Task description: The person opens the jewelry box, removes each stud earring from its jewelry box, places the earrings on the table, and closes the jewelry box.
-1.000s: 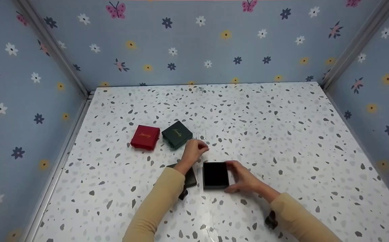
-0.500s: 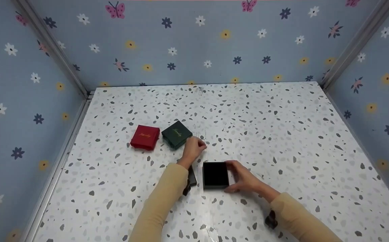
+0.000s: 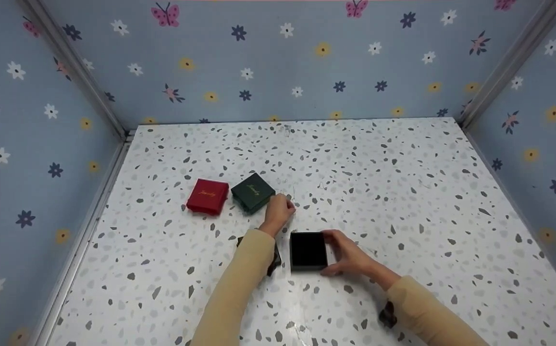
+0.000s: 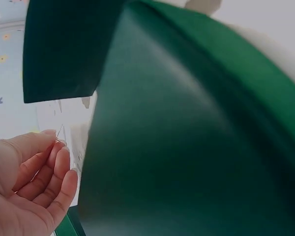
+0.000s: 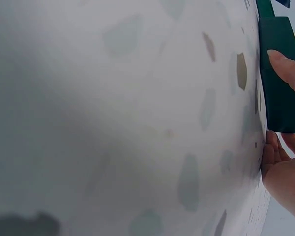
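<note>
In the head view my left hand (image 3: pixel 279 210) is at the near right corner of a closed dark green jewelry box (image 3: pixel 253 192). Its thumb and fingertips pinch a very thin wire-like piece (image 4: pixel 61 136), clearest in the left wrist view; its kind is too small to tell. My right hand (image 3: pixel 347 254) holds the right side of an open box (image 3: pixel 308 251) with a black inside. The right wrist view has the thumb against that box's dark green side. Under my left forearm lies a dark piece, mostly hidden. Large dark green surfaces (image 4: pixel 147 137) fill the left wrist view.
Left of the closed green box sits a red jewelry box (image 3: pixel 208 196) with gold lettering. Everything lies on a white speckled table (image 3: pixel 402 192). Blue flowered panels (image 3: pixel 278 62) stand at the back and both sides. Faint thin lines show on the table beyond my left hand.
My left hand has shifted slightly, and its forearm has moved to the right over the dark piece. My right hand and the open box have stayed in place.
</note>
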A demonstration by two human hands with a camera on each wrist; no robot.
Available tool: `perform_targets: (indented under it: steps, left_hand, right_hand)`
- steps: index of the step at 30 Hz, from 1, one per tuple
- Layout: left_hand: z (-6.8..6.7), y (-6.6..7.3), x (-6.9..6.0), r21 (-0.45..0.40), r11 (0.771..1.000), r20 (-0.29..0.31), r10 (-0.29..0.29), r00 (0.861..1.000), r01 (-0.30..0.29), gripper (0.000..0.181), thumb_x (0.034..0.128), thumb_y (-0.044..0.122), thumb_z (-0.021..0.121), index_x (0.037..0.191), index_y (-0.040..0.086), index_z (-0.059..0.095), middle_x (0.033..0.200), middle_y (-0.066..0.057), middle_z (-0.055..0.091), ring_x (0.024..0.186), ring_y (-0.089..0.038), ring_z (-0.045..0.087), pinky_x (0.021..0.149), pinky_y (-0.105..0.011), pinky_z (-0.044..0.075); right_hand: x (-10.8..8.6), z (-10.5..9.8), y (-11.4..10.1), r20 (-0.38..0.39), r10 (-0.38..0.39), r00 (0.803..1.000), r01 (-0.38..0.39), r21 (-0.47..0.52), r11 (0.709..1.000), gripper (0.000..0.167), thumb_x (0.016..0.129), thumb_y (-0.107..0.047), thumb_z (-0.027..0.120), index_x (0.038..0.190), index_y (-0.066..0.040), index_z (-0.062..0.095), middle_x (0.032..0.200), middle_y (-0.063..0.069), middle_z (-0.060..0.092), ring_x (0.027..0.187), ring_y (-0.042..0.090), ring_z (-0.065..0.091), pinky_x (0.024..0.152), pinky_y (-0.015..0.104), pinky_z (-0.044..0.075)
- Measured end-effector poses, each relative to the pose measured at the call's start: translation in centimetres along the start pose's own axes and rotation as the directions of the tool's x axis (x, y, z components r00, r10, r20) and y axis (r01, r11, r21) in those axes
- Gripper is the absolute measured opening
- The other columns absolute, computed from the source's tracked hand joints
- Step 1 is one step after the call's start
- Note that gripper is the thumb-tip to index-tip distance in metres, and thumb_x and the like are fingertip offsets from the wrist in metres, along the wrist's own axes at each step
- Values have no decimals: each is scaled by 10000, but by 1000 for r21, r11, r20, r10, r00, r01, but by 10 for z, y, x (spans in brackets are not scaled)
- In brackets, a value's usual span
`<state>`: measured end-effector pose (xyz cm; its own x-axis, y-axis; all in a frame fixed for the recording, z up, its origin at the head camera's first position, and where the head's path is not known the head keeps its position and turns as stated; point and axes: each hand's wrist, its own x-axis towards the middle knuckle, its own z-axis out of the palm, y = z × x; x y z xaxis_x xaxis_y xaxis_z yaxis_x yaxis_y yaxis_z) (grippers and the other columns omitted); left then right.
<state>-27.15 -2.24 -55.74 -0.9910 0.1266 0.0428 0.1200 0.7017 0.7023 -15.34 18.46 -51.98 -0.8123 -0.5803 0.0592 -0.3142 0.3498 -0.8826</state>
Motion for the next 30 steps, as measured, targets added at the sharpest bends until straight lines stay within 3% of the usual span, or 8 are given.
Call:
perform_targets:
  steps: [1, 4, 9, 15, 20, 27, 30]
  left_hand:
    - [-11, 14, -8, 32, 998, 29, -57, 998, 56, 99, 771, 30, 631, 692, 39, 689, 706, -64, 638, 636, -167, 576, 599, -287, 471]
    - [-17, 23, -14, 65, 994, 13, -85, 996, 84, 121, 789, 33, 619, 678, 31, 665, 704, -73, 621, 602, -150, 536, 564, -268, 441]
    - [-16, 21, -13, 78, 995, -23, -58, 998, 59, 116, 768, 22, 631, 655, 24, 658, 693, -76, 621, 623, -184, 559, 586, -310, 459]
    - [-15, 21, -11, 85, 995, -22, -56, 998, 57, 122, 763, 34, 630, 645, 32, 660, 674, -66, 626, 617, -185, 561, 585, -311, 461]
    - [-14, 22, -9, 79, 993, -3, -84, 996, 84, 118, 754, 65, 649, 638, 45, 657, 657, -45, 621, 613, -169, 556, 590, -304, 461]
    - [-15, 22, -10, 69, 994, 26, -89, 996, 87, 144, 756, 88, 668, 622, 50, 632, 614, -26, 587, 553, -133, 491, 554, -283, 431]
    - [-16, 22, -10, 63, 995, 48, -81, 996, 78, 171, 772, 125, 672, 629, 36, 640, 613, -47, 591, 526, -130, 465, 520, -276, 404]
  right_hand:
    - [0, 0, 1, 2, 8, 1000, -8, 2, 1000, 860, 540, 7, 815, 1236, 133, 325, 1153, 229, 491, 1093, 346, 445, 974, 446, 284]
    - [1, 1, 14, 1, 34, 999, -34, -2, 999, 884, 538, -57, 831, 1256, 75, 333, 1178, 159, 496, 1114, 282, 445, 985, 412, 286]
    - [3, 3, 40, -9, 35, 999, -35, -33, 999, 918, 513, -191, 852, 1264, -18, 354, 1168, 43, 511, 1105, 191, 455, 990, 356, 293]
    - [3, 2, 41, -13, 1, 1000, -2, -31, 1000, 918, 514, -203, 852, 1260, -1, 357, 1158, 73, 518, 1094, 227, 462, 981, 387, 300]
    - [3, 2, 37, -18, 17, 1000, -18, -65, 998, 904, 518, -190, 849, 1258, -12, 362, 1157, 49, 517, 1090, 190, 463, 980, 354, 306]
    - [1, 1, 7, -21, -40, 999, 39, -20, 999, 850, 531, -10, 823, 1221, 128, 347, 1116, 211, 509, 1049, 349, 464, 946, 473, 306]
    - [0, 0, 1, -4, -30, 1000, 30, -1, 1000, 840, 548, 7, 813, 1224, 142, 333, 1129, 229, 497, 1061, 364, 451, 948, 475, 298]
